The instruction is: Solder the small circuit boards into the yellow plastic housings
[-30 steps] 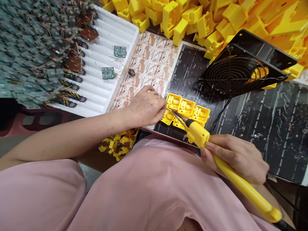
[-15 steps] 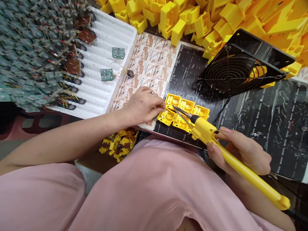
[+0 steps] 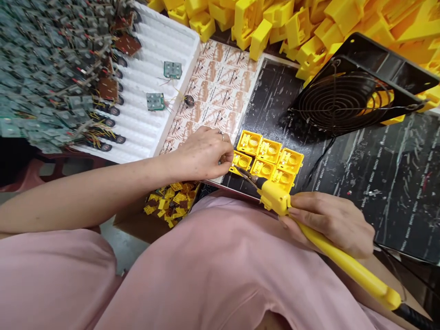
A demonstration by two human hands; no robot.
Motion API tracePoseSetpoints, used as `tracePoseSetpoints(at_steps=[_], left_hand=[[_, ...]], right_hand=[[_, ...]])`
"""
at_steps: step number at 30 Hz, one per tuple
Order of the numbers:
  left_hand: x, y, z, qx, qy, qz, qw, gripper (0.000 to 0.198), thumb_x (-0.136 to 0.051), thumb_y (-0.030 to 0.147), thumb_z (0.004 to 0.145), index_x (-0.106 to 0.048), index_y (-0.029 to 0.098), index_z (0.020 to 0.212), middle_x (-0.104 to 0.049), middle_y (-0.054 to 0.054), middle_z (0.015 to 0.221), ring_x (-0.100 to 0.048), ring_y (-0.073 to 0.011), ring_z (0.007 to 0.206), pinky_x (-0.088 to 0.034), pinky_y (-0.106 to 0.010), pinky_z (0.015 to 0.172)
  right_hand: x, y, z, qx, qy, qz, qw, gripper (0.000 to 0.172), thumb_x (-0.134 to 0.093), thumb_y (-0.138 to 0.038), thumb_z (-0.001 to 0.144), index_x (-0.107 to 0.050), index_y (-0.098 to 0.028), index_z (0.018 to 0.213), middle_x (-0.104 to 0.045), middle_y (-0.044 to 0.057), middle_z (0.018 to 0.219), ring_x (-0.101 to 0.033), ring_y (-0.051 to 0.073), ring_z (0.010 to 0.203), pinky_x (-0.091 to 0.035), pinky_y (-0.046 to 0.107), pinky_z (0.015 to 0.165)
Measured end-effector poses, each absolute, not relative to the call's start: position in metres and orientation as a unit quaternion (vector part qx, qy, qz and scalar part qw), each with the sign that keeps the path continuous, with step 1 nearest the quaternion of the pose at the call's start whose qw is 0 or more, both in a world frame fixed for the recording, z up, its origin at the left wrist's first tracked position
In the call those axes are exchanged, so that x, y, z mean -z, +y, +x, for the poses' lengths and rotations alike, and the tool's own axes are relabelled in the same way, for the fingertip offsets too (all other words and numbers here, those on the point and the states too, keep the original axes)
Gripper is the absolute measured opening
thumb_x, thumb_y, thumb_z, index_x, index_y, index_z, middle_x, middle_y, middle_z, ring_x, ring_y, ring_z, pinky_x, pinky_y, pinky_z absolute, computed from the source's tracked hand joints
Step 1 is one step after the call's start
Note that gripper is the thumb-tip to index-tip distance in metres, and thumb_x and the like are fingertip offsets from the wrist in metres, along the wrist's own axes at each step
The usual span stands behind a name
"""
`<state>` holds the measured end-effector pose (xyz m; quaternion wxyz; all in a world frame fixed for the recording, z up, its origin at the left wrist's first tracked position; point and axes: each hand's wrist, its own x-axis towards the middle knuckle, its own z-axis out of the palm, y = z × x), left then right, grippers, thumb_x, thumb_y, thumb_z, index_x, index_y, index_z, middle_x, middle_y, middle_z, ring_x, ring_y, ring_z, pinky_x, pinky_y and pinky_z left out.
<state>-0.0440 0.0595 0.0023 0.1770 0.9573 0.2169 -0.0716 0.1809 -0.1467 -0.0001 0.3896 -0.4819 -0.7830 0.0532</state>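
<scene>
My right hand [image 3: 332,222] is wrapped round a yellow soldering iron [image 3: 338,252] with a trigger-like body. Its dark metal tip points left and down, at the near-left casing of a group of small yellow plastic casings [image 3: 270,150]. These lie open side up in two rows, each with a round perforated patch. At the left edge of that near-left casing [image 3: 242,161], my left hand [image 3: 209,153] has its fingers bent and pinched together, a ring on one of them. What sits between those fingertips is mostly hidden.
A white foam tray [image 3: 172,36] on the left carries many circuit boards [image 3: 51,68] with wires and small round speakers. Yellow housings [image 3: 261,39] are heaped at the back. A black fan [image 3: 347,96] stands back right. Below the table edge, a box [image 3: 134,224] holds small yellow parts.
The soldering iron's tip has moved left and nearer, from between the rows to the near-left casing. My left hand stays beside that casing, fingers curled in more. The view has shifted slightly.
</scene>
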Motion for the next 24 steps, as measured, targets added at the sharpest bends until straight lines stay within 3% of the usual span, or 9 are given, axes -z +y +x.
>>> tracePoseSetpoints(at_steps=[8,16,21,24], left_hand=[[-0.003,0.057,-0.04,0.074,0.21,0.964,0.149,0.017,-0.057,0.023,0.084,-0.072,0.019,0.075,-0.077,-0.007,0.088,-0.07,-0.0265,0.089,-0.049,-0.041,0.088],[-0.001,0.06,-0.04,0.069,0.195,0.967,0.147,0.018,-0.058,0.025,0.086,-0.073,0.02,0.076,-0.077,-0.006,0.085,-0.069,-0.0248,0.086,-0.047,-0.039,0.085],[-0.008,0.057,-0.036,0.09,0.211,0.962,0.149,0.018,-0.061,0.023,0.088,-0.074,0.019,0.076,-0.076,-0.006,0.083,-0.068,-0.0245,0.086,-0.045,-0.039,0.084],[-0.011,0.053,-0.031,0.126,0.228,0.953,0.154,0.016,-0.062,0.02,0.087,-0.076,0.02,0.079,-0.077,-0.006,0.086,-0.068,-0.025,0.09,-0.046,-0.04,0.087]], right_hand=[[-0.012,-0.137,0.172,-0.046,-0.813,-0.46,0.353,0.017,-0.083,-0.017,0.091,-0.067,-0.016,0.096,-0.078,0.006,0.086,-0.075,0.015,0.075,-0.066,0.026,0.071],[-0.016,-0.147,0.181,-0.043,-0.792,-0.478,0.377,0.026,-0.087,-0.006,0.081,-0.068,-0.016,0.096,-0.076,0.002,0.089,-0.075,0.014,0.079,-0.065,0.024,0.074],[-0.016,-0.147,0.184,-0.053,-0.77,-0.508,0.383,0.018,-0.075,-0.007,0.093,-0.067,-0.02,0.103,-0.076,0.003,0.084,-0.075,0.014,0.073,-0.067,0.025,0.073],[-0.01,-0.144,0.189,-0.04,-0.756,-0.513,0.404,0.034,-0.077,-0.005,0.09,-0.071,-0.02,0.12,-0.077,0.003,0.081,-0.075,0.016,0.066,-0.067,0.023,0.064]])
